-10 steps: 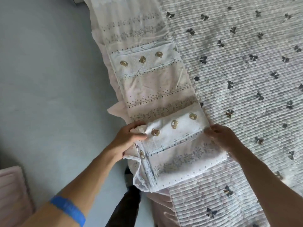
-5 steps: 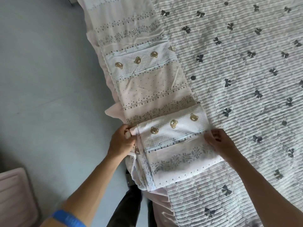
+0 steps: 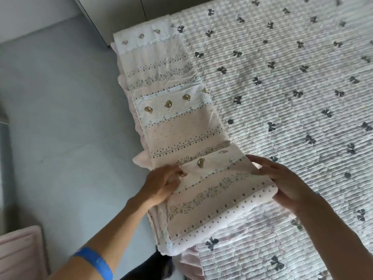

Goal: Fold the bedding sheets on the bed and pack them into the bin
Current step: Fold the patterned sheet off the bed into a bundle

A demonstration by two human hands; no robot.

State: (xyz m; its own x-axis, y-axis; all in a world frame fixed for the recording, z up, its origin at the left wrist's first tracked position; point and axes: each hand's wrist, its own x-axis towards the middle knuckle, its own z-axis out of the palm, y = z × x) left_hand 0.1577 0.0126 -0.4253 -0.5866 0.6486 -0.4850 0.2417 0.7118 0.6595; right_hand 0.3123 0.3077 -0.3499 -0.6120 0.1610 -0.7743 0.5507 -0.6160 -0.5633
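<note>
Head cam: sheet along quilted bed edge, grey floor.

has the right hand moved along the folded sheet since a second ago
Yes. The right hand has slid from the upper right corner of the folded sheet down along its right edge, toward the near end.

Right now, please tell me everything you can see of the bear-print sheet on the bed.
The bear-print sheet is thin, soft-looking cotton-like cloth, pale pink and white, with rows of brown bear heads, dotted lines and grey leaf bands. Folded into a long narrow strip, it lies along the bed's edge on the bow-print quilt. Its near end is doubled over into a thicker packet. The left hand and right hand grip that packet's two sides.
</note>
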